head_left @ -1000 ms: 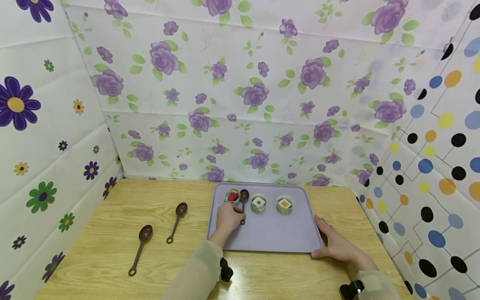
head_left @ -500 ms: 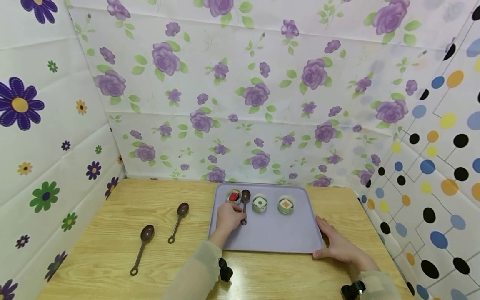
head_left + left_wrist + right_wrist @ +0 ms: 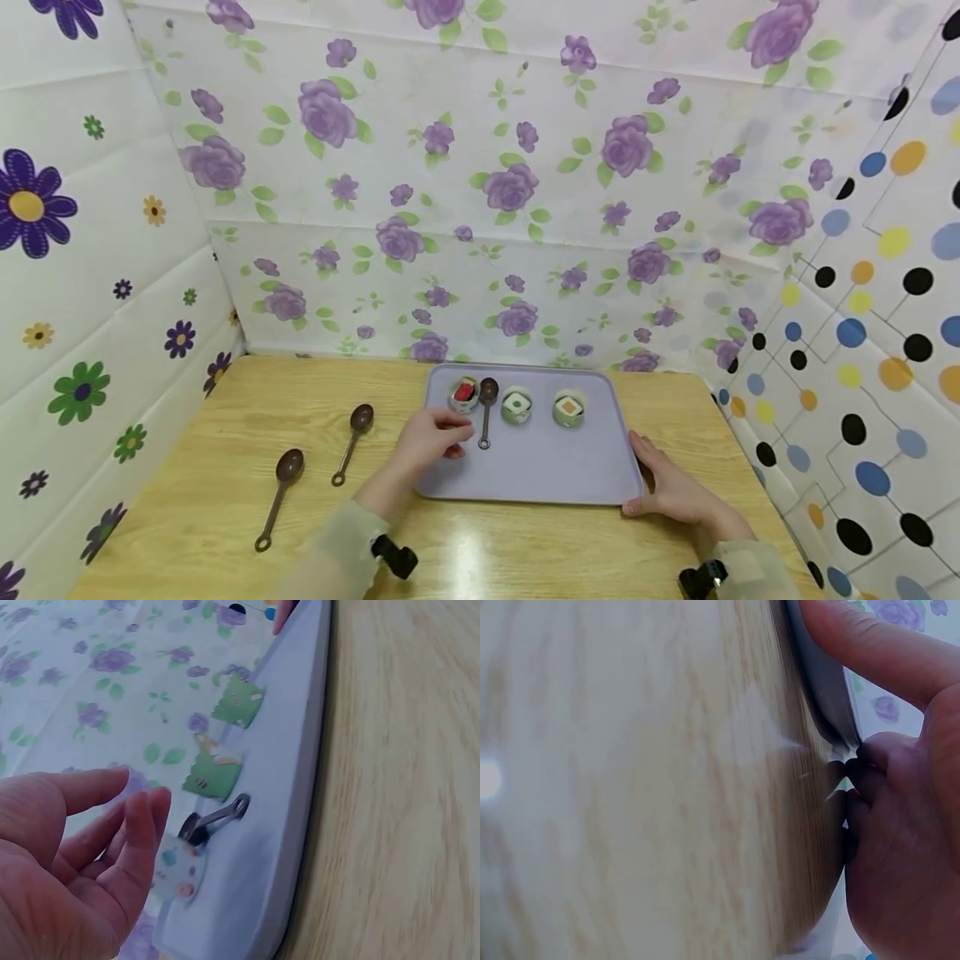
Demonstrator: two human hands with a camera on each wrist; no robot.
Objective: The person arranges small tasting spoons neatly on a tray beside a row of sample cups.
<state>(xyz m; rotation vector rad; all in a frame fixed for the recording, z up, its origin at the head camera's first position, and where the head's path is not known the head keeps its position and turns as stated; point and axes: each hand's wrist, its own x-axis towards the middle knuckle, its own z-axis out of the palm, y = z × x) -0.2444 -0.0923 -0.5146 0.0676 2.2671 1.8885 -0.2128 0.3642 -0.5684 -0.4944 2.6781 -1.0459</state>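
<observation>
1. The left hand (image 3: 432,437) has just let go of the spoon (image 3: 488,390) and drawn left; its fingers curve loosely, thumb apart, pinching nothing.
2. That spoon now lies on the tray (image 3: 555,471), between the red-topped cup (image 3: 464,395) and the middle cup (image 3: 516,406), so its placing looks finished.
3. The right hand's (image 3: 667,487) fingers and thumb grip the tray's near right corner.
4. Two more spoons (image 3: 289,467) lie left on the wooden bench (image 3: 187,500).
5. Flowered sheets (image 3: 517,192) hang far and left, a dotted sheet (image 3: 851,333) right.
</observation>
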